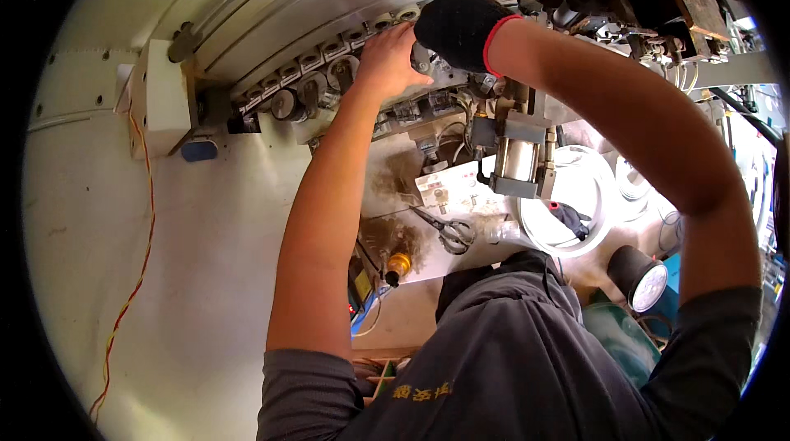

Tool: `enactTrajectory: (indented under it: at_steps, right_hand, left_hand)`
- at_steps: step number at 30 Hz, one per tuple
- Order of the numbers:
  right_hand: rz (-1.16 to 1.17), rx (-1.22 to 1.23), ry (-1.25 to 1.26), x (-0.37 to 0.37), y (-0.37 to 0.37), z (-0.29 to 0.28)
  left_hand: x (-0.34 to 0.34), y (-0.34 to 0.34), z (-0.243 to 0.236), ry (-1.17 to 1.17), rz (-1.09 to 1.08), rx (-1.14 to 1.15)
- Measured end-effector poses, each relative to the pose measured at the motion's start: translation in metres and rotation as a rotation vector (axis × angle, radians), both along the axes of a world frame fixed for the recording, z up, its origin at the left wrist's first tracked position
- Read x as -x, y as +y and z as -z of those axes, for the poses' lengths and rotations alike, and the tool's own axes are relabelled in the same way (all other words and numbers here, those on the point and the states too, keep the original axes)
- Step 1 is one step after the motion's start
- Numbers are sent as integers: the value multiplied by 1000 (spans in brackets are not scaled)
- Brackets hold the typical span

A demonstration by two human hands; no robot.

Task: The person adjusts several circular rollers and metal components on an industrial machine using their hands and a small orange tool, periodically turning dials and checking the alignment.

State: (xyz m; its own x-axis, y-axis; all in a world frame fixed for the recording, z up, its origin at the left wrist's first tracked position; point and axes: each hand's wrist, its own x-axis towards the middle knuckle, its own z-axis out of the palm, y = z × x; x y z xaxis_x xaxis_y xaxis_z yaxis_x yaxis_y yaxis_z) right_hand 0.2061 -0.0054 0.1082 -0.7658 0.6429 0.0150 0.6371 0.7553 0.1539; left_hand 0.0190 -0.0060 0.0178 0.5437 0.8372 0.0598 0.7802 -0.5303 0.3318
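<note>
My left hand is bare and lies over a row of metal fittings along the machine. Its thumb stands apart from the fingers, whose tips reach in among the parts. Close on its right, my right hand wears a black knitted glove with a red cuff. That hand reaches down to the same row, and its fingers are hidden by the back of the glove. A round metal knob sits at the left end of the row. Below the gloved hand is a metal cylinder block with fittings and hoses.
Scissors and a yellow-handled tool lie on the dirty white surface. Right of them, a white ring-shaped item surrounds a dark glove. A black round container stands farther right. Red-and-yellow wire hangs at left.
</note>
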Motion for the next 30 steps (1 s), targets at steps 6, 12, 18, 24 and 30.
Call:
enactTrajectory:
  at_steps: [6,12,18,24,30]
  right_hand:
    - [70,41,-47,5,-12,8]
    - [-26,21,-49,-4,1,-37]
    - [-40,47,-72,0,2,-36]
    - [-53,7,-120,18,6,-9]
    - [-146,-37,-105,8,11,-32]
  left_hand:
    - [9,5,7,27,-19,-40]
    - [9,2,3,-36,50,-60]
    - [1,-2,-4,-42,28,-52]
    - [2,-1,1,-43,-7,-22]
    - [3,1,-9,-51,36,-12]
